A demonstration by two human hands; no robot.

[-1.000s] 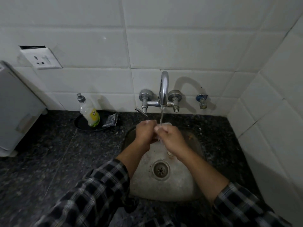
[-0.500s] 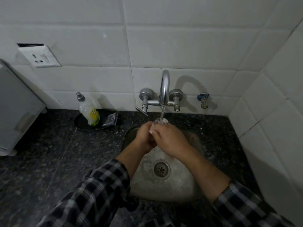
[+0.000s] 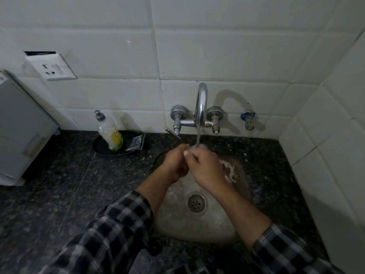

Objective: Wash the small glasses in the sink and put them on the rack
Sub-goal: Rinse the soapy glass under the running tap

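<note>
White tiled wall [image 3: 217,46] fills the upper half of the frame and runs down the right edge. Below it lies the dark speckled table [image 3: 59,194], with a white boxy appliance [image 3: 21,131] at the far left. A steel sink [image 3: 177,224] is set into the table at lower centre, its drain [image 3: 196,202] in the middle and pale foamy streaks [image 3: 229,171] on its right wall.

Two forearms in checked sleeves [image 3: 110,230] reach up from the bottom edge. The left hand [image 3: 174,165] and right hand [image 3: 205,169] meet over the back of the sink, touching, fingers of both curled round the small glass [image 3: 200,147]. The hands hide nearly all of it; only a clear bit shows at the fingertips, right under the water stream [image 3: 198,136] from the chrome tap [image 3: 201,103] on the wall.

Left of the tap, a soap bottle [image 3: 109,133] leans in a black dish [image 3: 102,149], a grey scrubber [image 3: 136,143] on the dish's right edge. A wall socket [image 3: 51,68] sits upper left; a small valve [image 3: 247,119] is right of the tap.
</note>
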